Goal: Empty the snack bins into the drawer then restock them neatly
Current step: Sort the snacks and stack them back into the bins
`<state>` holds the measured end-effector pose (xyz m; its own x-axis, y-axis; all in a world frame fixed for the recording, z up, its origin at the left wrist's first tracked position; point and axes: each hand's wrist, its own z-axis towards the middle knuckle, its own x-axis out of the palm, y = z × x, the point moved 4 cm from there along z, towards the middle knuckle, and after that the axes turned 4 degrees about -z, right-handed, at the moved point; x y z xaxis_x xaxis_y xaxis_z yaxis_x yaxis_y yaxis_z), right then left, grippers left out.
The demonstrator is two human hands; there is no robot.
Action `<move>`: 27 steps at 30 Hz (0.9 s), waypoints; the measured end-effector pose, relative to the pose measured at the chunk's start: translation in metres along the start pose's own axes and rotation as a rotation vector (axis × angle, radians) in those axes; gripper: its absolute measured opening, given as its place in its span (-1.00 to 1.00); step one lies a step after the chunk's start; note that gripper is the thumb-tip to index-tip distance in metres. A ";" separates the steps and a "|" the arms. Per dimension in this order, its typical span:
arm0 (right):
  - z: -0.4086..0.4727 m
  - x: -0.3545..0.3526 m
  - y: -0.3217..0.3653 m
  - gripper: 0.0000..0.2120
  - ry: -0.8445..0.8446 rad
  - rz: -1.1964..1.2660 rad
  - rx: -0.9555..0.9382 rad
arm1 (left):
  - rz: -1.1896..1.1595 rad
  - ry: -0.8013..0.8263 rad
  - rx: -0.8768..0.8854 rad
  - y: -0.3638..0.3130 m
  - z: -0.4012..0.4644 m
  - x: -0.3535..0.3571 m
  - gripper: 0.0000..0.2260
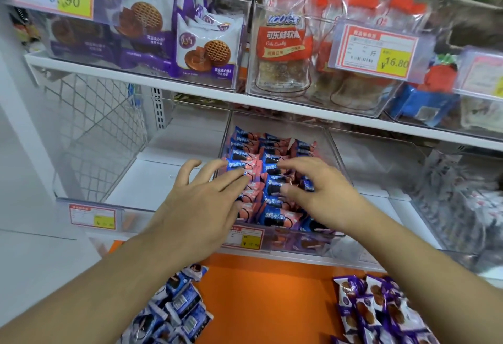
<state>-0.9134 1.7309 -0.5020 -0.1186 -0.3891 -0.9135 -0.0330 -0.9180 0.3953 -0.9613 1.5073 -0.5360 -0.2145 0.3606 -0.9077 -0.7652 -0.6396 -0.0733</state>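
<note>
A clear middle bin (307, 248) on the lower shelf holds rows of pink-and-blue snack packets (275, 150). My left hand (201, 202) reaches in from the left with its fingers spread, and the fingertips touch a packet near the bin's left side. My right hand (324, 191) lies over the packets on the right with its fingers spread and slightly bent, pressing on them. Neither hand grips a packet. Below the shelf, the orange drawer (266, 294) holds a pile of blue-and-white packets (177, 308) on the left and purple biscuit packets (381, 308) on the right.
An empty clear bin (89, 202) stands left of the middle one and another empty one (381, 158) right of it. A bin of grey-white packets (462, 202) is at the far right. The upper shelf carries bins of purple biscuit packs (206, 44) and cola candy bags (283, 41).
</note>
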 end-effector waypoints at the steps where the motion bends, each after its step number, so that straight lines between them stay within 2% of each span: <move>1: -0.008 0.002 -0.002 -0.49 0.014 -0.105 -0.051 | 0.018 0.021 -0.008 -0.001 -0.001 0.003 -0.58; 4: -0.016 0.016 -0.007 -0.40 0.077 -0.313 -0.103 | 0.076 0.073 -0.007 -0.001 -0.001 0.009 -0.57; 10: -0.018 0.035 -0.006 -0.37 0.125 -0.433 -0.089 | 0.121 0.111 -0.023 -0.008 0.001 0.005 -0.58; 13: -0.020 0.026 -0.011 -0.50 0.137 -0.332 -0.051 | 0.098 0.139 -0.046 -0.009 0.003 0.004 -0.57; 15: -0.025 0.018 -0.013 -0.48 0.110 -0.266 -0.048 | 0.043 0.159 -0.060 -0.013 0.004 0.002 -0.54; 19: -0.051 -0.007 -0.014 -0.45 -0.007 -0.183 -0.141 | -0.191 0.110 -0.034 -0.040 0.009 -0.010 -0.48; 23: -0.100 -0.036 -0.034 -0.61 -0.086 0.026 -0.163 | -0.438 0.114 0.056 -0.087 0.007 -0.027 -0.59; 27: -0.164 -0.039 -0.086 -0.75 0.006 0.065 -0.020 | -0.550 0.251 0.149 -0.141 -0.007 -0.002 -0.63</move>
<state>-0.7434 1.8126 -0.5165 -0.1143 -0.4484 -0.8865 -0.0056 -0.8920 0.4520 -0.8490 1.5917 -0.5266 0.3710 0.4282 -0.8240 -0.8032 -0.2975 -0.5162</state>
